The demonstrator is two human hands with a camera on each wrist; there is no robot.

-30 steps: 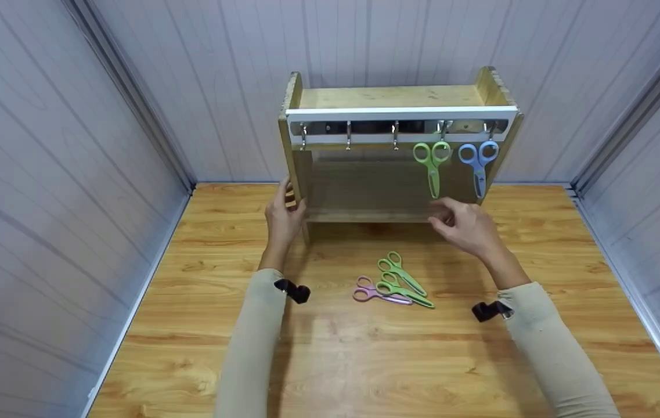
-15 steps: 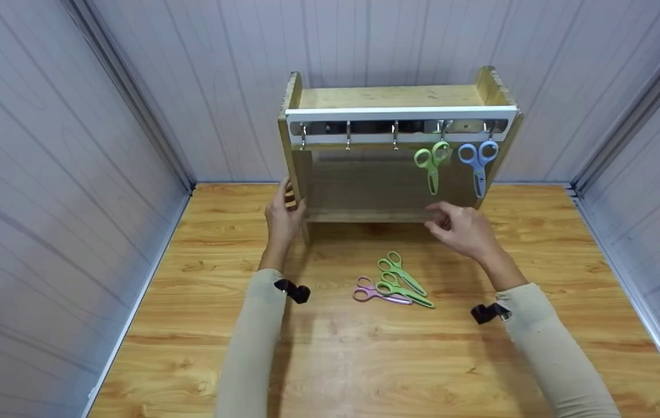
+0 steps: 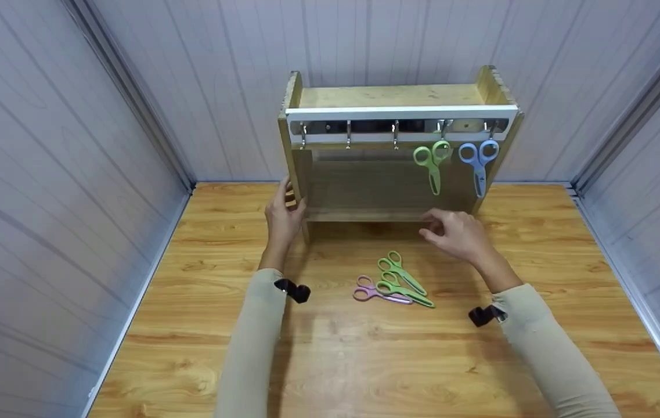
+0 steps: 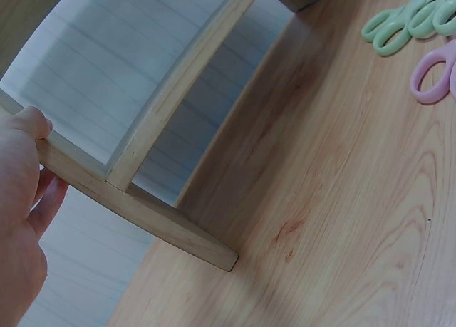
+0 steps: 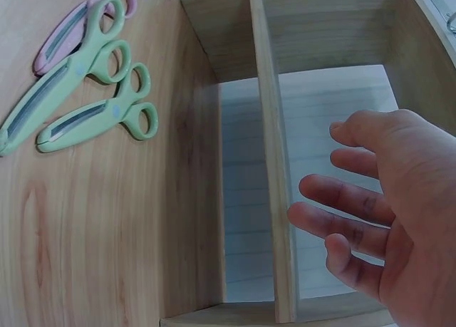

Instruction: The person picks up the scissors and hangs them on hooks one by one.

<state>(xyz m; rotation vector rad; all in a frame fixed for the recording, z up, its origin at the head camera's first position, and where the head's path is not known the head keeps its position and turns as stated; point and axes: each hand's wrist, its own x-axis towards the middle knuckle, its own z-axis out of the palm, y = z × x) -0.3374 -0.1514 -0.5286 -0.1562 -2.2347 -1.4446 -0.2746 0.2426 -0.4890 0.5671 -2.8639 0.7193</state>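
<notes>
My left hand [image 3: 284,219] grips the left side panel of a wooden shelf [image 3: 388,94]; the left wrist view shows the thumb and fingers on both faces of that panel [image 4: 153,216]. In front of the shelf's lower right part hovers my right hand [image 3: 458,234], its fingers loosely bent and holding nothing. Green scissors [image 3: 432,168] hang from a hook above it, beside blue scissors [image 3: 478,169] on the rightmost hook. Below, on the table, pink scissors [image 3: 366,291] lie partly under green scissors [image 3: 404,292]; another green pair [image 5: 96,118] lies alongside.
A white hook rail [image 3: 364,110] runs along the shelf's upper front, with three bare metal hooks on its left side. Pale panelled walls [image 3: 237,87] enclose the wood-grain table [image 3: 330,360] at the back and both sides.
My right hand has moved slightly down and left, away from the hanging green scissors, which have swung a little on their hook. My left hand has stayed on the shelf panel.
</notes>
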